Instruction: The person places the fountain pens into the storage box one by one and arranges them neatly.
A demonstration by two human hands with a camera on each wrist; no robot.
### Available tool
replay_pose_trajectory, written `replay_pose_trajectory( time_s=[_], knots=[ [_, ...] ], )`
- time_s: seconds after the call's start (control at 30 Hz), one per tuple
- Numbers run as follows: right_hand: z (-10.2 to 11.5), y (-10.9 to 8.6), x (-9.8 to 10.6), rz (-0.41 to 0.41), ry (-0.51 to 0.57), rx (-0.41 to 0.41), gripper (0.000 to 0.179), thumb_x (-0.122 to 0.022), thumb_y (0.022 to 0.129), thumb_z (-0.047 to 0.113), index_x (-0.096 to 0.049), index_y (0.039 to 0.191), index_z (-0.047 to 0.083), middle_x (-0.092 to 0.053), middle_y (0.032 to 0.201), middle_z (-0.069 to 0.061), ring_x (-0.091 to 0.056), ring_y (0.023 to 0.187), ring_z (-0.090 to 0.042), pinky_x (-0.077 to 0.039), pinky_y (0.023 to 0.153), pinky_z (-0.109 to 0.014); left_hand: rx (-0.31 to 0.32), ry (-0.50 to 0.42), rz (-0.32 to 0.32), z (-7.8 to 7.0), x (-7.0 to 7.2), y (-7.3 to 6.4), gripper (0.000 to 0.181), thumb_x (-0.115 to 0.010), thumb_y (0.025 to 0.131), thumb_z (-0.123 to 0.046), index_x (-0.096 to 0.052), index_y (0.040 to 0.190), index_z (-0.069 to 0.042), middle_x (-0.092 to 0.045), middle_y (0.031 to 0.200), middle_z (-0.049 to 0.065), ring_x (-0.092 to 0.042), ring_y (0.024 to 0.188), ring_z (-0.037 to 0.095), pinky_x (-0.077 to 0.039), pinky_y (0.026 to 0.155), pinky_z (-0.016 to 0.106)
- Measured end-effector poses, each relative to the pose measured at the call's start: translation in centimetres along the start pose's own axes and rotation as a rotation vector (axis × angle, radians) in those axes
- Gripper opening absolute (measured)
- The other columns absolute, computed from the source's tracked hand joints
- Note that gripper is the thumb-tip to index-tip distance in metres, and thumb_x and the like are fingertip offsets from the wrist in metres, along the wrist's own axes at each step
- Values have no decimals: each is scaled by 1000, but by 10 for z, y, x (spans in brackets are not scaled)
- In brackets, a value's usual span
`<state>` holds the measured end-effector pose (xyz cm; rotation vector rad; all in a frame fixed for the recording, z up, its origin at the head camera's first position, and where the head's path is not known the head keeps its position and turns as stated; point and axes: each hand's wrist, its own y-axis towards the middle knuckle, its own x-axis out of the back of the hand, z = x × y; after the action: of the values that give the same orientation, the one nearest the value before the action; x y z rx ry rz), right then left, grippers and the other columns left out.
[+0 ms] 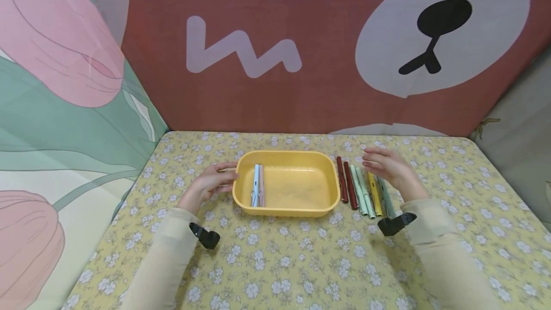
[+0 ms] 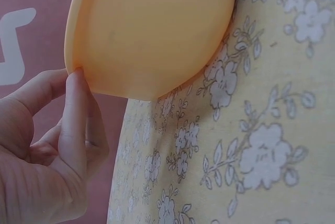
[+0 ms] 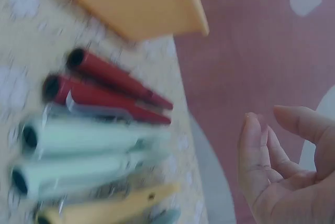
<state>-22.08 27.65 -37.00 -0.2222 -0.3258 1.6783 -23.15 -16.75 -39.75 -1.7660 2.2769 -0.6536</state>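
Observation:
A yellow plastic tray [image 1: 286, 212] sits on the table, with a light blue pen [image 1: 256, 185] and a dusty pink pen [image 1: 261, 186] side by side at its left end. My left hand [image 1: 211, 183] pinches the tray's left rim between thumb and finger, as the left wrist view shows at close range. Over the right end of a row of pens, my right hand [image 1: 391, 169] hovers with relaxed fingers and holds nothing. That row has dark red pens [image 3: 104, 98], mint green pens [image 3: 94, 137], a yellow pen [image 1: 374, 194] and a grey-green pen [image 1: 386, 197].
A yellow floral cloth [image 1: 280, 262] covers the table. Behind it rises a reddish-brown fabric backdrop [image 1: 280, 104] with a cartoon face, and a flower-printed panel [image 1: 86, 133] borders the left side. The pen row lies close beside the tray's right wall.

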Motion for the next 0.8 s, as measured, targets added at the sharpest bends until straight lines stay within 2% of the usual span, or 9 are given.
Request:
replay_pose_trajectory(
  time_s=[0.17, 0.2, 0.27, 0.4, 0.43, 0.53, 0.7, 0.8],
  knots=[
    [-18, 1, 21, -17, 25, 0, 71, -60, 94, 21, -23, 149, -6, -60, 91, 18, -65, 85, 5, -56, 81, -14, 0, 7, -4, 0, -1, 0, 56, -61, 93, -13, -41, 145, -11, -66, 118, 11, -69, 83, 7, -60, 74, 21],
    [-22, 2, 27, -7, 63, 8, 67, -62, 93, 20, -30, 146, -5, -62, 91, 14, -67, 84, 2, -57, 80, -15, 1, 8, -6, 0, -1, 0, 56, -61, 93, -13, -41, 145, -11, -65, 118, 11, -69, 83, 7, -60, 74, 21],
    [-28, 2, 34, -15, 58, 9, 69, -64, 92, 21, -30, 146, -6, -62, 91, 13, -67, 84, 2, -57, 80, -14, 4, 8, -13, 0, -1, 0, 55, -61, 93, -13, -42, 144, -12, -65, 117, 9, -68, 83, 7, -60, 74, 21],
    [-33, 0, 41, -33, 36, -17, 67, -60, 94, 18, -28, 146, -8, -65, 86, 15, -67, 82, 2, -57, 77, -14, 10, 10, -19, 0, -1, 0, 55, -61, 93, -13, -43, 144, -13, -65, 116, 8, -69, 83, 7, -60, 74, 21],
    [-33, -2, 40, -53, -10, -39, 72, -59, 95, 18, -20, 148, -9, -63, 85, 18, -65, 81, 5, -57, 78, -13, 10, 9, -20, 0, 0, 0, 55, -61, 93, -13, -43, 144, -13, -65, 116, 9, -69, 83, 7, -60, 74, 21],
    [-34, -5, 42, -73, -44, -79, 68, -53, 97, 14, -15, 150, -9, -63, 81, 20, -64, 79, 6, -57, 77, -14, 5, 12, -16, 0, 0, 0, 56, -61, 93, -14, -42, 145, -12, -65, 118, 10, -69, 83, 7, -60, 74, 21],
    [-38, -8, 46, -78, -116, -90, 64, -46, 99, 10, -13, 149, -10, -63, 79, 22, -63, 78, 8, -57, 78, -14, 5, 20, -13, 0, 0, 0, 57, -62, 92, -15, -41, 145, -13, -64, 119, 11, -69, 83, 7, -60, 74, 21],
    [-40, -9, 47, -79, -130, -90, 65, -47, 98, 10, -13, 149, -11, -62, 80, 23, -63, 79, 8, -57, 79, -15, 9, 17, -15, 0, 0, -1, 56, -62, 92, -14, -42, 145, -13, -65, 117, 9, -69, 82, 7, -60, 73, 21]
  ],
)
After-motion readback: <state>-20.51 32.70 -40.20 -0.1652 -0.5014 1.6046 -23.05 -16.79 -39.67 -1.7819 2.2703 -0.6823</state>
